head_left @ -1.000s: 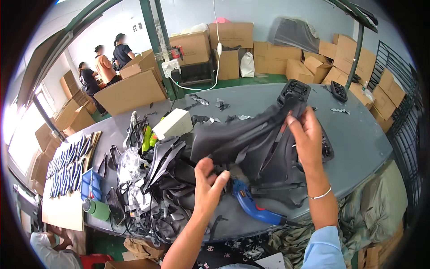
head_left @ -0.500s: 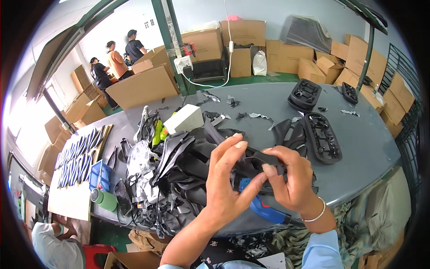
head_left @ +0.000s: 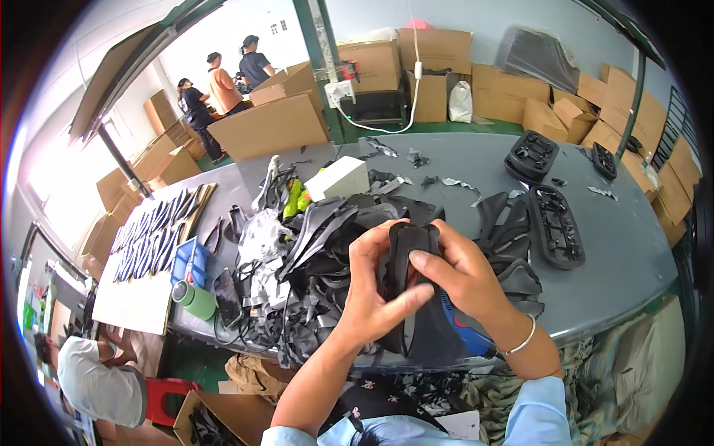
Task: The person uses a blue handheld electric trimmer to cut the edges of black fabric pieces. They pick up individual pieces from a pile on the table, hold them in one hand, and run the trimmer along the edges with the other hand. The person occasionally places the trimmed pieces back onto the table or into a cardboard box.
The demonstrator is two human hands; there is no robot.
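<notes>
Pinching the black piece [head_left: 411,244] between fingers and thumbs, left hand [head_left: 370,279] and right hand [head_left: 465,276] on either side! Holding it over the bench's near side, right of the jumbled black pile [head_left: 316,241], partly hiding the blue tool [head_left: 474,340].

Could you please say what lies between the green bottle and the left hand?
In the head view, a dark phone, then a heap of black and grey pieces nearer the left hand.
</notes>
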